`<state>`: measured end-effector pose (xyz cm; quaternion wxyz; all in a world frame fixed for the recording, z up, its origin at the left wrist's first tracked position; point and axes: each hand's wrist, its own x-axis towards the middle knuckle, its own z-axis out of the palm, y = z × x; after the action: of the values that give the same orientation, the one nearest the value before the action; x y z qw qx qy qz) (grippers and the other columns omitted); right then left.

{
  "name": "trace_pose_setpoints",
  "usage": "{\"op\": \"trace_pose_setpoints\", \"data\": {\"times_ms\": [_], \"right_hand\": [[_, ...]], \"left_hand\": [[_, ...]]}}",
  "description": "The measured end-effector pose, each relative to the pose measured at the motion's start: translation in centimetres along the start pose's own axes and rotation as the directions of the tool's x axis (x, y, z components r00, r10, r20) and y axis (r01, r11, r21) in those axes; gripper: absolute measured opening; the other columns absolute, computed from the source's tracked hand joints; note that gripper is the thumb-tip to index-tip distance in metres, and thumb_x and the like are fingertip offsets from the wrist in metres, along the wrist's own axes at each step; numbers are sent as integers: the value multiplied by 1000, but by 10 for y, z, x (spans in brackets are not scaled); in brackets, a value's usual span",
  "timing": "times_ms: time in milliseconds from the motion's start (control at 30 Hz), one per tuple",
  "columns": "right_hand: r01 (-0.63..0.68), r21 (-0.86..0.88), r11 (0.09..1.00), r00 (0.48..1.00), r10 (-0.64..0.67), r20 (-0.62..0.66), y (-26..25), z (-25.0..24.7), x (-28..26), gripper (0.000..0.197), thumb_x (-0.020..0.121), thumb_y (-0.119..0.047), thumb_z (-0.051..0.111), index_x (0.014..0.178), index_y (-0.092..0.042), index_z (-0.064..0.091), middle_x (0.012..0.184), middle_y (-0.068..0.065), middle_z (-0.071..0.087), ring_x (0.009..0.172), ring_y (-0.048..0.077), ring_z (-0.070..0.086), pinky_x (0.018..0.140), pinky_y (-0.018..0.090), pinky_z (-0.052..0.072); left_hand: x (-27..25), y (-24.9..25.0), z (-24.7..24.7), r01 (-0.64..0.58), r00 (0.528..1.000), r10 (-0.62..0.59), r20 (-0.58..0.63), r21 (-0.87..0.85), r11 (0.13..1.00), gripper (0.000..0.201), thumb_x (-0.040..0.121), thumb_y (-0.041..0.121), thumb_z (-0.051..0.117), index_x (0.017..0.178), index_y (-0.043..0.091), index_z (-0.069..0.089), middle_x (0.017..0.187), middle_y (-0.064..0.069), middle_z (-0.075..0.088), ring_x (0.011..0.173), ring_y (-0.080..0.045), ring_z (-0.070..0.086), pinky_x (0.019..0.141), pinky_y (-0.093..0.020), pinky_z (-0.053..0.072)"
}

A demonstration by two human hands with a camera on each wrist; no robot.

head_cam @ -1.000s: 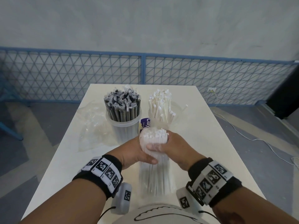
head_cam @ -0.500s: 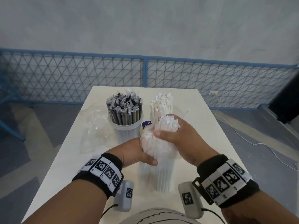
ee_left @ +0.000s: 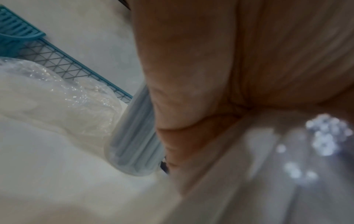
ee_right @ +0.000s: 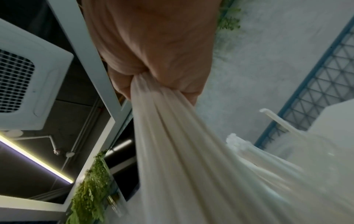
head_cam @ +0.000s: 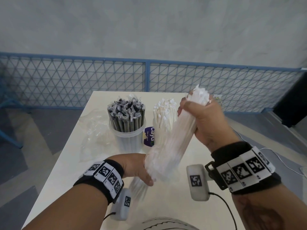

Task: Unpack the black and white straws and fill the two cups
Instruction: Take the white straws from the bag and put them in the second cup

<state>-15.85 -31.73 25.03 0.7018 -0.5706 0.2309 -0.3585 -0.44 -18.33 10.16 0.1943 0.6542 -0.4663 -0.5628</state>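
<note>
While both hands work above a pale table (head_cam: pixel 69 165), details follow.

Right hand: the right hand (head_cam: pixel 207 120) is raised, fingers wrapped tight round the upper part of a bundle of white straws (head_cam: pixel 181 130); straw tips fan out above the fist.
Left hand: the left hand (head_cam: pixel 137 168) grips the clear plastic wrapper (head_cam: pixel 159 166) bunched at the bundle's lower end; its fingers are hidden behind the plastic.
Bundle: tilted, top leaning right, lower part blurred.
Left cup: a clear cup (head_cam: pixel 127 140) packed with upright black straws (head_cam: pixel 126 117), beyond the left hand.
Right cup: white straws (head_cam: pixel 164 115) stand upright; their cup is mostly hidden behind the bundle.
Label: a purple label (head_cam: pixel 149 136) shows between the cups; which cup carries it is unclear.
Loose wrapper: crumpled clear plastic (head_cam: pixel 93 130) lies left of the cups.
Left wrist view: blurred palm, cup base.
</note>
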Motion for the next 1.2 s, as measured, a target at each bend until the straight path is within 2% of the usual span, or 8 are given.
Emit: {"op": "trace_pose_setpoints", "data": {"times_ms": [133, 400, 567, 700, 900, 1033, 1133, 1200], "right_hand": [[164, -92, 982, 986, -167, -23, -34, 6, 7, 32, 75, -1, 67, 99, -15, 51, 88, 8, 58, 76, 22, 58, 72, 38, 53], [518, -117, 847, 844, -529, -89, -87, 10, 16, 31, 77, 2, 61, 105, -3, 48, 87, 8, 56, 72, 18, 59, 70, 33, 54], [601, -254, 758, 738, -648, -189, -83, 4, 25, 28, 75, -3, 63, 94, -15, 48, 89, 10, 55, 75, 23, 57, 72, 42, 56], [576, -312, 756, 702, -652, -286, -57, 1, 38, 30, 75, -2, 65, 87, -22, 46, 81, 1, 54, 69, 17, 56, 67, 40, 55], [463, -312, 830, 771, -551, -321, 0, -4, 56, 30, 80, 7, 63, 88, -17, 46, 75, -5, 51, 65, 12, 53, 63, 27, 48], [280, -485, 829, 875, -427, -226, 46, -8, 68, 38, 85, -4, 66, 116, -12, 46, 86, -7, 56, 70, 16, 59, 70, 32, 55], [109, -578, 809, 976, -197, -92, 71, -18, 73, 80, 88, -6, 65, 150, -29, 21, 116, -7, 55, 75, 19, 63, 64, 7, 48], [93, -667, 739, 995, -100, 27, 78, -22, 76, 97, 86, -11, 70, 154, -38, 5, 151, 6, 38, 104, 22, 64, 86, 16, 51]], "left_hand": [[15, -2, 2, 165, 986, -167, -5, 182, 969, 32, 69, 23, 85, 96, 28, 68, 107, -1, 76, 110, -26, 68, 107, -49, 48], [34, -4, 14, 343, 927, -287, -241, 238, 909, 103, 77, 34, 85, 157, 17, 21, 154, -4, 45, 137, -24, 49, 113, -38, 41], [41, 21, 1, 169, 886, -179, -427, -61, 984, 131, 72, 63, 79, 159, 23, -10, 167, -1, 17, 151, -25, 26, 123, -42, 26], [57, 56, -4, -53, 814, -121, -568, -280, 959, 134, 75, 58, 79, 155, 28, -24, 170, -1, 2, 154, -25, 18, 124, -44, 24], [77, 76, -8, -188, 698, -78, -712, -287, 939, 135, 76, 40, 85, 156, 20, -22, 169, 3, -11, 156, -16, 2, 127, -37, 11], [84, 75, -11, -180, 596, -40, -802, -182, 967, 133, 70, 40, 89, 160, 19, -7, 169, -3, 6, 155, -20, 11, 126, -43, 17], [88, 74, -13, -157, 570, -28, -821, -142, 977, 132, 69, 46, 89, 159, 22, -4, 167, -5, 10, 155, -23, 13, 125, -45, 20], [92, 73, -16, -174, 538, -16, -843, -129, 976, 128, 68, 47, 89, 158, 26, 1, 166, -6, 16, 153, -26, 18, 123, -48, 26]]}}
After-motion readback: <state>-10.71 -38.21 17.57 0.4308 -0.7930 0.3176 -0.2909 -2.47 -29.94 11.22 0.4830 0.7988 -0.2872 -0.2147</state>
